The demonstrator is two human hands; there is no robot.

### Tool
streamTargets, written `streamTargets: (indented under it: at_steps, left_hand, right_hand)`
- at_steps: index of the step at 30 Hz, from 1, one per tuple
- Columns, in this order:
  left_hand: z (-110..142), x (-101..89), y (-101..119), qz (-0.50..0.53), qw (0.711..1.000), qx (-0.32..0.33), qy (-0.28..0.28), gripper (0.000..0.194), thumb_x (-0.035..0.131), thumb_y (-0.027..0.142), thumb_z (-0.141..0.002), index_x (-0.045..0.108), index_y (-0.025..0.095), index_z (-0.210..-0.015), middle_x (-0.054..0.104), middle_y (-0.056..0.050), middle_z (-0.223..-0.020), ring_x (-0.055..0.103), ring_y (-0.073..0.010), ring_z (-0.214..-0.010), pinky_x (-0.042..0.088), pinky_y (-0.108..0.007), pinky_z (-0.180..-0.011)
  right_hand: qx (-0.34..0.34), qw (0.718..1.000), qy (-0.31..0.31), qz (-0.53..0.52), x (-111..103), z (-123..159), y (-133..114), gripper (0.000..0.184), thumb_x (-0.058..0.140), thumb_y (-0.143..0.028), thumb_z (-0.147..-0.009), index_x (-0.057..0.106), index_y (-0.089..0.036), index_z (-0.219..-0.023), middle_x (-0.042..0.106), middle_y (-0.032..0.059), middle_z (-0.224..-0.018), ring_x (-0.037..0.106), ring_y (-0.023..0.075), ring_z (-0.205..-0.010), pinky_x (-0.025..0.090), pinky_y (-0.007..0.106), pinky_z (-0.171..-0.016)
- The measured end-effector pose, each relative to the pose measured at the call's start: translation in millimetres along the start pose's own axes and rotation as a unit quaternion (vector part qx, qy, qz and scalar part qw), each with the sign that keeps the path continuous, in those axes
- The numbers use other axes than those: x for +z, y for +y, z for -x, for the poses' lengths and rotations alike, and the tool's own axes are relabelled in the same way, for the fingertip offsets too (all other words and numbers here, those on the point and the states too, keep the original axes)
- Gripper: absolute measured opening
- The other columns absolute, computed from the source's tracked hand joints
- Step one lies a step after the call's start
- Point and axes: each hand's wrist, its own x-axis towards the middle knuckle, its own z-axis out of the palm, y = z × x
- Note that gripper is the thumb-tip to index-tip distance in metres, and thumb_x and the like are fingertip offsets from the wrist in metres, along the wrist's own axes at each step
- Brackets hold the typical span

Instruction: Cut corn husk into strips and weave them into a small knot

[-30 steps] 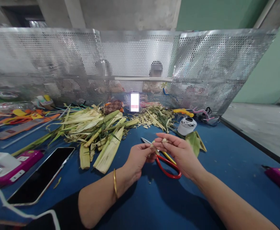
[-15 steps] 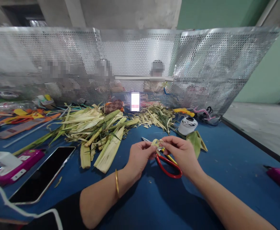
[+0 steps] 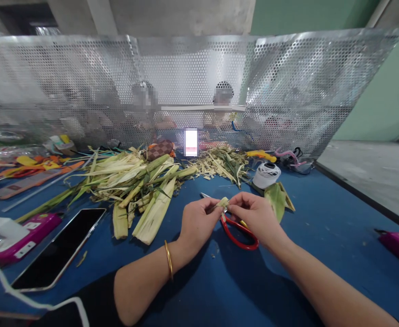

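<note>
So both hands, left [image 3: 199, 223] and right [image 3: 256, 217], are pinching a little strip of husk [image 3: 222, 202] between them, fingertips nearly meeting. It's right above the red-handled scissors [image 3: 239, 236], which lie on the blue table [image 3: 199, 290]. Big messy pile of husks [image 3: 131, 175] off to the left, phone [image 3: 61, 247] nearer the person. On the right there's a roll of white string [image 3: 266, 175], with a green leaf [image 3: 276, 200] just beside it.

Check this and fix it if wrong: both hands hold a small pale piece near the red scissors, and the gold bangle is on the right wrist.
The wrist is wrong: the head view shows the gold bangle on the left wrist. The left hand and right hand do hold a small pale piece near the red scissors.
</note>
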Motion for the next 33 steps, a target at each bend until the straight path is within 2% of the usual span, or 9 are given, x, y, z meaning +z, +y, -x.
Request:
streamTargets:
  at_steps: [9, 13, 18, 20, 23, 25, 28, 30, 33]
  left_hand:
    - [3.9, 0.3, -0.3, -0.083, 0.995, 0.058, -0.022, 0.021, 0.057, 0.024, -0.079, 0.076, 0.021, -0.086, 0.073, -0.001, -0.076, 0.06, -0.0151, -0.067, 0.038, -0.021, -0.062]
    - [4.2, -0.2, 0.2, -0.107, 0.991, 0.075, -0.026, 0.02, 0.057, 0.024, -0.079, 0.076, 0.023, -0.085, 0.073, -0.002, -0.078, 0.061, -0.0165, -0.07, 0.037, -0.022, -0.063]
    - [1.8, -3.5, -0.3, -0.128, 0.987, 0.078, -0.051, 0.021, 0.056, 0.022, -0.078, 0.076, 0.024, -0.082, 0.072, -0.001, -0.073, 0.059, -0.0159, -0.065, 0.034, -0.021, -0.06]
    - [1.6, -4.8, 0.4, -0.123, 0.987, 0.084, -0.064, 0.023, 0.054, 0.02, -0.077, 0.076, 0.025, -0.084, 0.072, -0.001, -0.074, 0.059, -0.0161, -0.066, 0.035, -0.021, -0.06]
    - [3.3, -5.5, 2.8, -0.118, 0.983, 0.098, -0.099, 0.026, 0.05, 0.019, -0.078, 0.076, 0.025, -0.082, 0.071, -0.001, -0.073, 0.058, -0.0156, -0.066, 0.035, -0.021, -0.061]
    - [4.6, -5.0, 4.1, -0.13, 0.979, 0.103, -0.119, 0.025, 0.05, 0.021, -0.079, 0.075, 0.023, -0.076, 0.067, 0.0, -0.065, 0.054, -0.0141, -0.06, 0.033, -0.021, -0.057]
    - [4.4, -3.8, 3.5, -0.129, 0.978, 0.094, -0.137, 0.021, 0.053, 0.022, -0.076, 0.073, 0.02, -0.068, 0.059, 0.001, -0.056, 0.046, -0.0119, -0.053, 0.029, -0.021, -0.052]
    - [2.5, -3.0, 1.8, -0.09, 0.981, 0.066, -0.162, 0.017, 0.056, 0.023, -0.074, 0.072, 0.019, -0.069, 0.058, 0.002, -0.055, 0.045, -0.0115, -0.053, 0.031, -0.02, -0.052]
    - [-1.3, -2.8, 0.7, 0.028, 0.975, -0.003, -0.219, 0.016, 0.06, 0.029, -0.072, 0.071, 0.017, -0.073, 0.06, 0.0, -0.059, 0.05, -0.0122, -0.054, 0.039, -0.022, -0.056]
  right_hand:
    - [0.012, 1.0, -0.011, -0.01, -0.2, -0.2, -3.2, 0.025, 0.068, -0.024, -0.063, 0.05, -0.023, -0.08, 0.059, -0.0078, -0.051, 0.062, 0.016, -0.045, 0.046, 0.027, -0.046]
    - [0.012, 1.0, -0.023, -0.019, -0.8, 0.1, -6.0, 0.024, 0.067, -0.024, -0.064, 0.052, -0.022, -0.083, 0.057, -0.0087, -0.05, 0.06, 0.0148, -0.045, 0.046, 0.027, -0.048]
    - [0.009, 0.995, -0.089, -0.04, -0.7, 1.8, -11.1, 0.019, 0.067, -0.027, -0.066, 0.06, -0.02, -0.081, 0.064, -0.0033, -0.064, 0.062, 0.0137, -0.059, 0.05, 0.028, -0.06]
    - [0.015, 0.994, -0.102, -0.04, -1.2, 2.0, -12.4, 0.018, 0.066, -0.031, -0.068, 0.062, -0.019, -0.08, 0.064, -0.0027, -0.064, 0.061, 0.0134, -0.059, 0.049, 0.027, -0.06]
    - [0.02, 0.996, -0.087, -0.016, -3.6, 1.1, -12.4, 0.017, 0.065, -0.035, -0.068, 0.061, -0.019, -0.071, 0.057, -0.0048, -0.055, 0.054, 0.0112, -0.048, 0.043, 0.025, -0.051]
    - [0.023, 0.997, -0.076, 0.005, -6.1, 0.1, -11.6, 0.017, 0.065, -0.034, -0.066, 0.059, -0.019, -0.064, 0.052, -0.0062, -0.05, 0.047, 0.0091, -0.042, 0.037, 0.023, -0.045]
    - [0.024, 0.996, -0.073, 0.037, -9.8, -1.7, -9.6, 0.016, 0.064, -0.032, -0.065, 0.059, -0.018, -0.061, 0.051, -0.005, -0.051, 0.042, 0.0085, -0.045, 0.032, 0.023, -0.046]
    - [0.006, 0.997, -0.063, 0.054, -11.0, -3.3, -7.6, 0.017, 0.062, -0.034, -0.066, 0.059, -0.018, -0.061, 0.052, -0.0037, -0.054, 0.042, 0.0099, -0.05, 0.033, 0.024, -0.049]
    - [-0.051, 0.995, -0.001, 0.082, -10.0, -5.3, -4.6, 0.018, 0.057, -0.036, -0.071, 0.055, -0.02, -0.063, 0.049, -0.0037, -0.056, 0.043, 0.0122, -0.055, 0.033, 0.025, -0.053]
